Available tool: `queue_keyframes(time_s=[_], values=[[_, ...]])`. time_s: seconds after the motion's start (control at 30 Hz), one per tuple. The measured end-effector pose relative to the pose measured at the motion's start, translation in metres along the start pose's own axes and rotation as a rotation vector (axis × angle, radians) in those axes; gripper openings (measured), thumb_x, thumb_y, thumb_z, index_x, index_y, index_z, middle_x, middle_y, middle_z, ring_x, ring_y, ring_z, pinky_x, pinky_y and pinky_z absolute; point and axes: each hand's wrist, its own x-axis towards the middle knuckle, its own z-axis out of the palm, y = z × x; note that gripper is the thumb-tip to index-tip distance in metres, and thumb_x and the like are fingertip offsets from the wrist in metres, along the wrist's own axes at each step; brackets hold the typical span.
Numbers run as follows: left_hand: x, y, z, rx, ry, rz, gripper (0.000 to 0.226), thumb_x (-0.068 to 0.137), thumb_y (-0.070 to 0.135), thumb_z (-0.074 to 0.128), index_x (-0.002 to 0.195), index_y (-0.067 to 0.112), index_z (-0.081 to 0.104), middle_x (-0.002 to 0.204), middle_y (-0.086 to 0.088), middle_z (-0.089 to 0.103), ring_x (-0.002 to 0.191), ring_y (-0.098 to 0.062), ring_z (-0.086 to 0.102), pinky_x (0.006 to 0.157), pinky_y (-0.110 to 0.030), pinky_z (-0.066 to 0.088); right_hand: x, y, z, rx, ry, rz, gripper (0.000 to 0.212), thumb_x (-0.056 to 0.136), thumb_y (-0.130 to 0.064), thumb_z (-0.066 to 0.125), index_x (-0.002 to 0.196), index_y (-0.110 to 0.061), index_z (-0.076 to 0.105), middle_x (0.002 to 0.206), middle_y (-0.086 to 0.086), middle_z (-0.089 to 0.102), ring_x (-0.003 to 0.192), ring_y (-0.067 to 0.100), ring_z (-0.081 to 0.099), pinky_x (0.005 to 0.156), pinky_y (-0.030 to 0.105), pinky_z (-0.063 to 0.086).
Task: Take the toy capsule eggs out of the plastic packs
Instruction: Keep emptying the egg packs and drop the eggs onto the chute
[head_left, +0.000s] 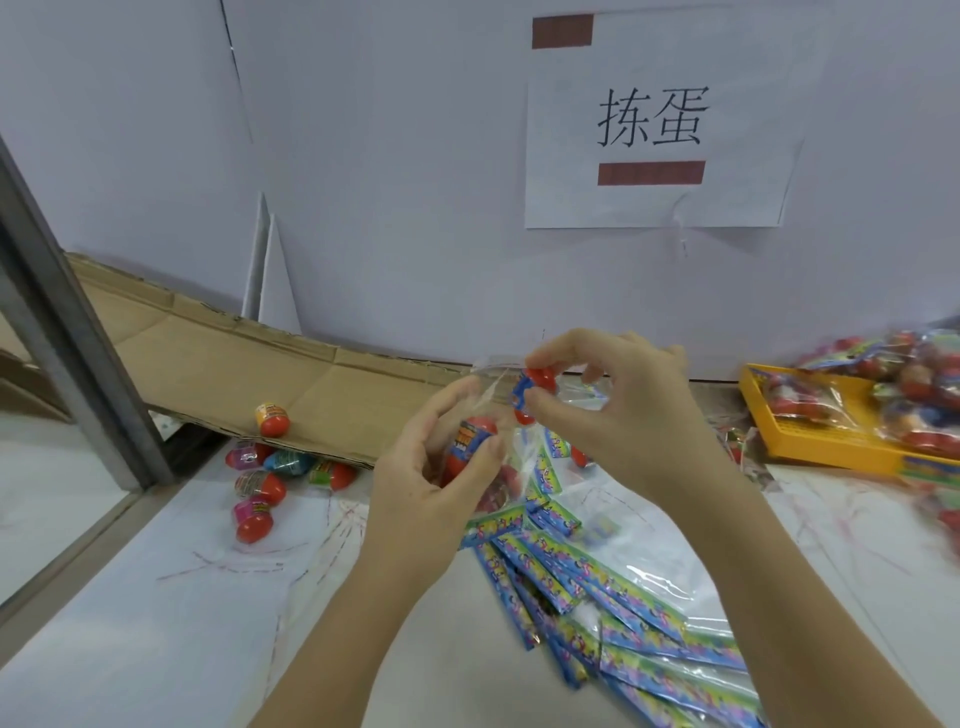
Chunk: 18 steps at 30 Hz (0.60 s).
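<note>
Two eggs are sitting in the person's grasp at once. The left hand (441, 483) is curling its fingers and thumb round a red toy capsule egg (470, 441) lying low inside the clear plastic pack (488, 387), gripping it through the film. The right hand (613, 410) is pinching a second egg (537, 387) between thumb and forefinger at the pack's open top (whether film is lying between skin and shell, I cannot tell).

Trouble is likeliest at that pinch. The shell is looking smooth and rounded, so too light a hold could let the egg squirt free and roll away across the table (156, 623). Too hard a squeeze might pop the capsule's halves apart. The thin film may also be clinging to the egg, so a sharp pull could drag the pack out of the left hand's hold and tip the lower egg out with it.

Counting what is lying about: six loose eggs (260, 486) are resting at the left, one on the cardboard ramp (260, 364) and five on the table just below its lip. One yellow tray (831, 452) is holding full packs (909, 384), too blurred to count. Emptied packs (649, 613) are heaping under the forearms, overlapping too much for a firm number.
</note>
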Motion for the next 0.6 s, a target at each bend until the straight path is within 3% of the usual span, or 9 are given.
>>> queue_keyframes(time_s=[0.07, 0.13, 0.23, 0.27, 0.37, 0.47, 0.53, 0.6], values=[[0.0004, 0.0001, -0.0006, 0.045, -0.010, 0.035, 0.042, 0.087, 0.007, 0.069, 0.118, 0.033, 0.059, 0.094, 0.013, 0.075, 0.074, -0.005, 0.072, 0.063, -0.016, 0.055, 0.0017, 0.0017, 0.0003, 0.022, 0.080, -0.020, 0.018, 0.078, -0.022, 0.073, 0.089, -0.033, 0.064, 0.084, -0.016, 0.065, 0.069, 0.001, 0.053, 0.080, 0.027, 0.041], [0.0002, -0.0006, -0.0004, 0.083, -0.041, 0.033, 0.043, 0.086, 0.013, 0.070, 0.119, 0.038, 0.058, 0.098, 0.012, 0.075, 0.079, -0.009, 0.073, 0.066, -0.020, 0.057, 0.0025, -0.0010, 0.0012, 0.298, 0.141, 0.002, 0.020, 0.080, -0.020, 0.073, 0.091, -0.032, 0.062, 0.087, -0.013, 0.066, 0.069, 0.006, 0.060, 0.070, 0.020, 0.048], [-0.0007, -0.0009, 0.0009, 0.075, -0.071, 0.000, 0.045, 0.085, 0.024, 0.070, 0.125, 0.037, 0.054, 0.100, 0.007, 0.075, 0.080, -0.016, 0.074, 0.068, -0.029, 0.060, 0.0023, -0.0054, 0.0019, 0.671, 0.077, 0.047, 0.018, 0.086, -0.021, 0.064, 0.098, -0.031, 0.056, 0.097, -0.012, 0.065, 0.075, 0.023, 0.068, 0.072, 0.037, 0.057], [-0.0007, -0.0014, 0.0007, 0.077, -0.063, 0.012, 0.046, 0.086, 0.023, 0.071, 0.126, 0.038, 0.054, 0.101, 0.006, 0.075, 0.080, -0.016, 0.074, 0.068, -0.028, 0.060, 0.0023, -0.0050, 0.0018, 0.637, 0.052, 0.046, 0.017, 0.091, -0.022, 0.060, 0.100, -0.034, 0.053, 0.099, -0.013, 0.063, 0.074, 0.024, 0.068, 0.071, 0.037, 0.057], [-0.0007, -0.0013, 0.0004, 0.078, -0.044, 0.056, 0.050, 0.088, 0.010, 0.068, 0.128, 0.035, 0.052, 0.099, 0.002, 0.075, 0.072, -0.012, 0.073, 0.064, -0.021, 0.056, 0.0016, -0.0028, 0.0023, 0.322, 0.009, -0.002, 0.019, 0.097, -0.025, 0.052, 0.100, -0.041, 0.043, 0.107, -0.012, 0.059, 0.074, 0.008, 0.066, 0.068, 0.020, 0.047], [-0.0010, -0.0033, 0.0003, 0.077, -0.049, 0.067, 0.051, 0.090, 0.003, 0.065, 0.131, 0.030, 0.050, 0.094, 0.001, 0.075, 0.066, -0.009, 0.070, 0.063, -0.019, 0.055, -0.0004, -0.0022, 0.0050, 0.069, 0.051, -0.119, 0.023, 0.097, -0.022, 0.053, 0.105, -0.038, 0.039, 0.107, -0.014, 0.050, 0.084, 0.003, 0.058, 0.087, 0.035, 0.045], [-0.0007, -0.0025, 0.0014, 0.071, -0.049, 0.069, 0.053, 0.089, 0.002, 0.064, 0.130, 0.031, 0.049, 0.093, 0.002, 0.075, 0.063, -0.007, 0.069, 0.062, -0.018, 0.054, -0.0008, -0.0052, 0.0054, 0.110, 0.068, -0.123, 0.025, 0.097, -0.020, 0.053, 0.104, -0.039, 0.039, 0.106, -0.016, 0.048, 0.088, 0.001, 0.057, 0.090, 0.032, 0.044], [-0.0008, -0.0019, 0.0024, 0.072, -0.038, 0.090, 0.054, 0.088, -0.002, 0.064, 0.127, 0.033, 0.049, 0.091, 0.004, 0.075, 0.061, -0.004, 0.067, 0.061, -0.015, 0.052, 0.0000, -0.0070, 0.0039, 0.291, 0.028, -0.053, 0.024, 0.097, -0.021, 0.052, 0.101, -0.041, 0.041, 0.109, -0.014, 0.051, 0.083, 0.001, 0.061, 0.080, 0.016, 0.045]])
